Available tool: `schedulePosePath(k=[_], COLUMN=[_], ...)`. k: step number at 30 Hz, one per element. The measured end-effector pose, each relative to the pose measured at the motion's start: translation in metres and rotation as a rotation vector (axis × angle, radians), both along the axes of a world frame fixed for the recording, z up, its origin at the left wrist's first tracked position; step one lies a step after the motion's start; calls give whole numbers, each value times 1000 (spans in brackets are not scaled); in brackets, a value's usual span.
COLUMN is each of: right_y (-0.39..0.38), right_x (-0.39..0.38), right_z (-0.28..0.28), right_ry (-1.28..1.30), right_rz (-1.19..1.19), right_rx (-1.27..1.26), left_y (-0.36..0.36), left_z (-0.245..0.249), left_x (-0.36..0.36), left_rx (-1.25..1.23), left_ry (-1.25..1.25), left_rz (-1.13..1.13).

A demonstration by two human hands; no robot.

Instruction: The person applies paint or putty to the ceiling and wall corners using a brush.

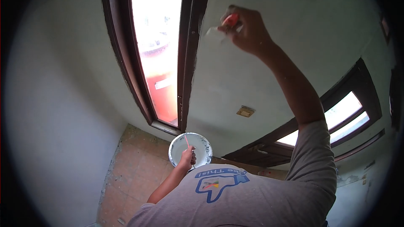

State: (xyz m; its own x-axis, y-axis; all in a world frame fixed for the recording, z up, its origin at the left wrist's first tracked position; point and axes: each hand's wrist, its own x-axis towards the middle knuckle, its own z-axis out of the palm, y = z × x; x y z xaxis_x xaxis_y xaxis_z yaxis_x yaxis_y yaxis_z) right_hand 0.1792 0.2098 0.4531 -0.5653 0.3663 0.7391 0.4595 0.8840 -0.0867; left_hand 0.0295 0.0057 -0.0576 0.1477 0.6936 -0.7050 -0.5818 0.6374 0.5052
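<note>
My right hand (pixel 246 29) is raised high in front of the wall, its fingers closed round the orange-red handle of a paintbrush (pixel 231 20). The brush's pale head is blurred and points left, close to the wall beside the dark window frame. Low in the middle, my left hand (pixel 188 157) is closed on the thin handle of a white bucket (pixel 203 142), which hangs in front of my body. Grey and white smears mark the bucket's rim.
A tall window in a dark wooden frame (pixel 191 59) stands ahead. A yellowish wall switch (pixel 245 111) sits on the pale wall (pixel 219 96). Lower right is a dark door with glass panes (pixel 269 153). Reddish floor tiles (pixel 134 164) meet the left wall (pixel 63 113).
</note>
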Motion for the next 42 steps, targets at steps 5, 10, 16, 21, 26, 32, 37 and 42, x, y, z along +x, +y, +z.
schedulePosePath(k=[5,10,16,21,26,32,37,42], right_y=[-33,-33,-8,-40,-62,-29,-18,-48], right_x=[1,-10,-12,2,23,6,0,17], right_z=[68,20,-3,77,76,-58,-43,46], right_ry=[213,35,-19,312,316,-23,151,380], right_rz=[-61,-64,-85,-49,61,4,-8,-76], right_rx=[333,-96,-145,615,318,-215,-14,512], left_y=[-1,-1,0,3,1,1,0,0], left_z=[-3,-3,0,-9,-7,-3,0,-3], left_x=[1,-1,-1,-1,0,1,2,0], left_rx=[16,40,39,31,33,37,30,18], left_ry=[-19,-7,-14,-24,-19,-6,-7,-10], left_rz=[-4,-6,-5,-8,20,31,34,32])
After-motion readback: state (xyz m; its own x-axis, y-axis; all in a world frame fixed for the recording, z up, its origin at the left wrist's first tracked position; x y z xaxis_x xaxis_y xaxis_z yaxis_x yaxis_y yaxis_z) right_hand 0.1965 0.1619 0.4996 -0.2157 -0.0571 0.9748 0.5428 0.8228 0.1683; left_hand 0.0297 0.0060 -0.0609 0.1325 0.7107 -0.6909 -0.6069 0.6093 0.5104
